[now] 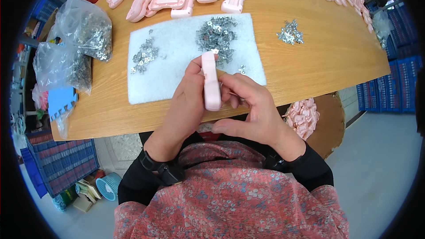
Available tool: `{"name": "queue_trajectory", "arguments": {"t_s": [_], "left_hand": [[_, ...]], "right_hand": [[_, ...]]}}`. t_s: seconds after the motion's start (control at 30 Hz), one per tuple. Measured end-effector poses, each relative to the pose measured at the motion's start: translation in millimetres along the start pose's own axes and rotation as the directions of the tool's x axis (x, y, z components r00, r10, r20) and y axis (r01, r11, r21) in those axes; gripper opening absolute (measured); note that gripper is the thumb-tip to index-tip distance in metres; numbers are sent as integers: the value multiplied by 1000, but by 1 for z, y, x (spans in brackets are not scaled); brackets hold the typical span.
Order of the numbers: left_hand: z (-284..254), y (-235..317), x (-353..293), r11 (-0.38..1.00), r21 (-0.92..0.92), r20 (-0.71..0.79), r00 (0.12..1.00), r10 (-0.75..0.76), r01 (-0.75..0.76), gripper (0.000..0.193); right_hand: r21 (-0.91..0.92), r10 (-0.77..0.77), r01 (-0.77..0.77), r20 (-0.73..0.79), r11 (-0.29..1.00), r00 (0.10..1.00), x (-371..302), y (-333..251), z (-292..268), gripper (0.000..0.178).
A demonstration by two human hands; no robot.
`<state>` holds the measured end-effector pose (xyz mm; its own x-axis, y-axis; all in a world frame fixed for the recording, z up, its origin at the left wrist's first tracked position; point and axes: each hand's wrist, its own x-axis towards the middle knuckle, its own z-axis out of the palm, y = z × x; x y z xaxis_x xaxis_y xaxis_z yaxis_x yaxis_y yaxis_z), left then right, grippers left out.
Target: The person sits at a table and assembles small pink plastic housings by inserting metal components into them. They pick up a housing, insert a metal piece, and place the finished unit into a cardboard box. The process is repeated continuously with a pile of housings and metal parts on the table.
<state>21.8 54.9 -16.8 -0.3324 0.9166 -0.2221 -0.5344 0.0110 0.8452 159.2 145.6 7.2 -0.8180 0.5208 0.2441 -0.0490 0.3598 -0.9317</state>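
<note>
My left hand (187, 94) is closed around a pale pink plastic casing (212, 86), held on edge above the table's front edge. Its narrow side faces up. My right hand (256, 113) is at the casing's right side, with bent fingers touching it or very close. The right thumb stands well apart from those fingers, and nothing shows between them. The casing's right face is hidden from view. Beyond the hands lies a white foam mat (177, 68). On it are a dense pile of small metal clips (217, 37) and a looser scatter of clips (145, 56).
Many pink casings (168, 1) are heaped along the table's far side. Another small clip pile (290, 32) lies right of the mat. Clear bags of metal parts (84, 28) stand at left. Below the table's right edge, a cardboard box (330, 128) holds pink pieces (303, 117).
</note>
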Motion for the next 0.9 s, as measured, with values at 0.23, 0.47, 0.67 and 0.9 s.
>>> {"name": "queue_trajectory", "arguments": {"t_s": [0.23, 0.47, 0.67, 0.9], "left_hand": [[-12, 5, -4, 996, 81, -32, 999, -24, 27, 43], [-31, 40, -10, 850, 526, 511, 813, -280, -38, 55], [-56, 36, -33, 919, 184, 453, 800, -393, 348, 60], [-74, 25, -51, 963, -96, 326, 922, -208, 251, 61]], "right_hand": [[83, 228, -224, -44, 971, 973, -18, -2, -27, 21], [-89, 54, -23, 352, 996, 934, -8, -11, -15, 21], [-146, 271, -245, 195, 958, 943, 24, -17, -16, 22], [-566, -8, 162, 265, 808, 964, 114, 7, 43, 17]]}}
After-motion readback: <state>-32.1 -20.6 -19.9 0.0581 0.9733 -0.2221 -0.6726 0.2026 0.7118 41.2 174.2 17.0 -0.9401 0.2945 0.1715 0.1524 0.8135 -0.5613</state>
